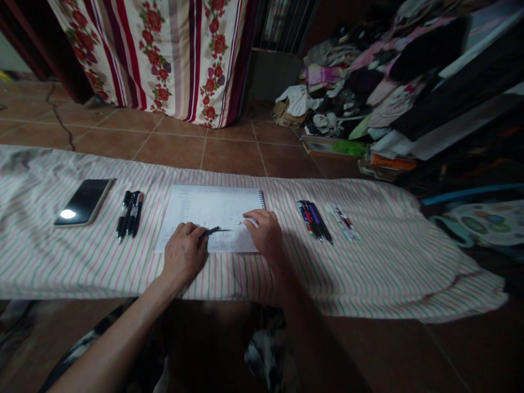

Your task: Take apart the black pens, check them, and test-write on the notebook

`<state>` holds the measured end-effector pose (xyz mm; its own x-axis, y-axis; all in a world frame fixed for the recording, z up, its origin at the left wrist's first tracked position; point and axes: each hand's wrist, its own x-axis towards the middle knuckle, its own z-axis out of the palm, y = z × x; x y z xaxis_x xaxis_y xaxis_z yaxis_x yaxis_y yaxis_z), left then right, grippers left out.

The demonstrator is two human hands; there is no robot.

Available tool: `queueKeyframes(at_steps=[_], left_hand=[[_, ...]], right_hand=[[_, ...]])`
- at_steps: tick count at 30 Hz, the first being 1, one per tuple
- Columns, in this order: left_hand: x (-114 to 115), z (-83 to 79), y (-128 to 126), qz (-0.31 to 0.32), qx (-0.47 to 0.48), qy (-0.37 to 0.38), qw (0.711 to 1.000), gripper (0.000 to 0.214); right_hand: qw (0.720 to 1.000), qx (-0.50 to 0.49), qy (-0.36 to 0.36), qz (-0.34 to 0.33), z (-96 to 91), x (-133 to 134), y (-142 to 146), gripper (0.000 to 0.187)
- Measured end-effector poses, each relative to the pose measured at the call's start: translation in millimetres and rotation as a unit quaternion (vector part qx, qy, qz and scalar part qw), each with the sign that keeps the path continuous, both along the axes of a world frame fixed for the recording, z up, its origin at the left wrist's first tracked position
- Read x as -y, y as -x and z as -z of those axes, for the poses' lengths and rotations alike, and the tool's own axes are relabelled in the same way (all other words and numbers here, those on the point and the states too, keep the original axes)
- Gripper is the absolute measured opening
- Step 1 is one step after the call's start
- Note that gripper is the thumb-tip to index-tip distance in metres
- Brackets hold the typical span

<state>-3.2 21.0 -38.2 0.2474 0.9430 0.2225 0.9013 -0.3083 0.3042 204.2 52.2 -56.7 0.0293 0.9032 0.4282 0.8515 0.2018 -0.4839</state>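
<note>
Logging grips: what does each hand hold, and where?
The left hand holds a black pen by its back half. The right hand pinches a small pale thing; which part cannot be told.

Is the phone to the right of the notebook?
No, the phone lies left of the notebook, beyond the black pens.

A dark phone (84,202) lay face up, catching a glint of light, on a striped cloth (388,256), with a cluster of black pens (130,214) just beside it. Well apart to the right sat coloured pens (314,220) and pale patterned pens (343,220). Beyond, a floral curtain (164,54) hung over the tiled floor (229,150) near a heap of clothes (360,82)
</note>
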Motion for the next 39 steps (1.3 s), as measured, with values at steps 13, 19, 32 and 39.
queueKeyframes(at_steps=[13,19,32,39], left_hand=[[-2,1.6,-3,0.010,-0.020,-0.070,0.997,0.023],[-12,1.1,-1,-0.011,-0.039,-0.103,0.994,0.025],[-22,5.4,-7,-0.058,-0.023,-0.064,0.996,0.033],[-13,5.7,-1,-0.032,-0.001,-0.066,0.997,0.032]], right_hand=[[0.998,-0.017,0.028,-0.062,-5.7,5,13,0.015],[0.994,0.001,0.050,-0.102,-5.7,11,24,0.014],[0.991,0.042,0.054,-0.115,-1.2,15,37,0.010],[0.991,0.043,0.045,-0.122,0.5,14,37,0.011]])
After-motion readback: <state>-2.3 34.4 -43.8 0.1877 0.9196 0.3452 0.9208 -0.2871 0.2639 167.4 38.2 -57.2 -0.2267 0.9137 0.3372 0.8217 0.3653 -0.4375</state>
